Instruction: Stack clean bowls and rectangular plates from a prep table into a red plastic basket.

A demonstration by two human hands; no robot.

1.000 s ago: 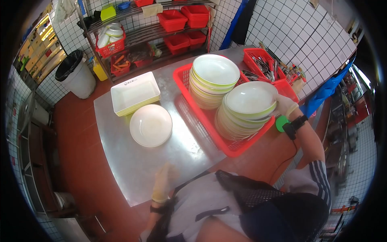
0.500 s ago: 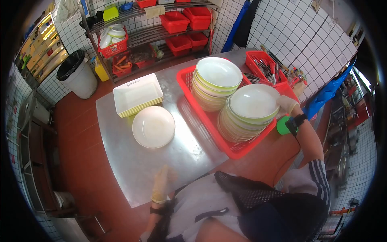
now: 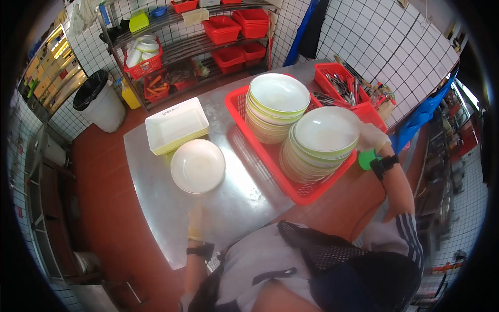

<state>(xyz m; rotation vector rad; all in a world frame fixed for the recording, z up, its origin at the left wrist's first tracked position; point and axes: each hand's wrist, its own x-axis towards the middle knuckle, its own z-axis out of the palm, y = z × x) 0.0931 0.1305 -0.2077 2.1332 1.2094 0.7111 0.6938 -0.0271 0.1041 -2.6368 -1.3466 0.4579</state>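
Note:
My right hand (image 3: pixel 375 137), in a pale glove, is at the right rim of the nearer stack of white bowls (image 3: pixel 328 130) with green edges; its fingers are blurred against the stack's side. That stack stands in a red plastic basket (image 3: pixel 306 195), beside a second stack of bowls (image 3: pixel 279 93). My left hand (image 3: pixel 195 221), also gloved and smeared by motion, is over the front part of the metal table (image 3: pixel 244 208). Just beyond it sits a single white bowl (image 3: pixel 198 166). A stack of rectangular white dishes (image 3: pixel 176 125) lies behind that bowl.
A red basket of cutlery (image 3: pixel 340 86) stands at the table's back right. Below my right wrist is a green object (image 3: pixel 368 159). Shelves with red bins (image 3: pixel 222 29) line the back wall; a lined trash bin (image 3: pixel 104 104) stands on the floor at left.
My left hand has moved forward and slightly left, toward the single bowl. My right hand has shifted slightly right and stays beside the nearer stack. The view has tilted a little.

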